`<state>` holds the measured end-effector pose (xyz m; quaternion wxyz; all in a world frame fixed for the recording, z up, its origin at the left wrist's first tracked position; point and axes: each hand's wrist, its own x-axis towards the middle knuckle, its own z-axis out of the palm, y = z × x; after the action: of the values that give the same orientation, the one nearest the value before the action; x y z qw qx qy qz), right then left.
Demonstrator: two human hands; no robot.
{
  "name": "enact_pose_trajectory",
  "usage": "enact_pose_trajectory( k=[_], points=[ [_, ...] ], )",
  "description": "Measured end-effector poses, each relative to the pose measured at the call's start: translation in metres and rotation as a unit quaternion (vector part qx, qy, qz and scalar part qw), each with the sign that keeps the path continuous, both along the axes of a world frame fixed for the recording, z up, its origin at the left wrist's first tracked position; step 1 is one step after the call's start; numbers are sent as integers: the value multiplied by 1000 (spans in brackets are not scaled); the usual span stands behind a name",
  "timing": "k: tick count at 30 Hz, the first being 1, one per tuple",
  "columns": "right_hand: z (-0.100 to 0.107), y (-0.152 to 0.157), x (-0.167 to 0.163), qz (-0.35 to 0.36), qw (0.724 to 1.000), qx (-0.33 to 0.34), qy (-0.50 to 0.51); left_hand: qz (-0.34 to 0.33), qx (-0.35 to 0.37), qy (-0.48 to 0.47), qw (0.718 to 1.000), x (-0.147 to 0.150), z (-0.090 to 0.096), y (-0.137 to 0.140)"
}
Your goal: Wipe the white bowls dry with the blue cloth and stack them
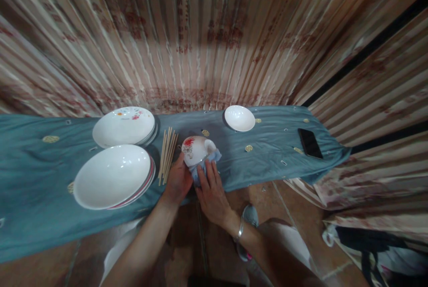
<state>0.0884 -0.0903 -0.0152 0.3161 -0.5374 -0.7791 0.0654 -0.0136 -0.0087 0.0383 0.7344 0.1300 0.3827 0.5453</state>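
A white bowl (194, 149) with a red flower pattern is tipped over, its outside and foot ring turned up towards me. My left hand (180, 179) grips its left edge, fingers closed around the rim. My right hand (213, 193) presses a light blue cloth (215, 156) against the bowl's near right side, its fingers laid over the cloth. Just left of the bowl lies a loose bunch of wooden chopsticks (167, 155).
Stacked large bowls (112, 177) and stacked flower-patterned plates (123, 126) stand at the left. A small white bowl (240, 118) sits towards the back, and a black phone (310, 143) lies near the right end of the cloth-covered table (270, 157). Pleated curtains (200, 55) hang behind.
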Motion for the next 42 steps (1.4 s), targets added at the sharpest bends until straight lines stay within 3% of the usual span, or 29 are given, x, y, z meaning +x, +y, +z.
enact_pose_trajectory(
  k=[7, 11, 17, 25, 32, 37, 42],
  points=[
    [19, 13, 9, 17, 996, 22, -81, -1, 27, 56, 998, 2, -9, -8],
    [33, 24, 16, 2, 996, 38, -82, 15, 27, 57, 998, 8, -5, -13],
    [49, 34, 23, -18, 999, 25, -35, -6, 34, 8, 999, 18, 4, -15],
    [69, 43, 28, -41, 999, 15, 24, -17, 112, 89, 990, 17, -8, -15],
    [70, 56, 41, -56, 990, -15, 127, -22, 119, 67, 990, 20, -8, -15],
    [54, 68, 55, -50, 950, -41, 306, -23, 107, 63, 992, 23, -8, -16],
    [37, 76, 61, -94, 856, -114, 495, -15, 95, 87, 991, 20, 1, -16]
  ],
)
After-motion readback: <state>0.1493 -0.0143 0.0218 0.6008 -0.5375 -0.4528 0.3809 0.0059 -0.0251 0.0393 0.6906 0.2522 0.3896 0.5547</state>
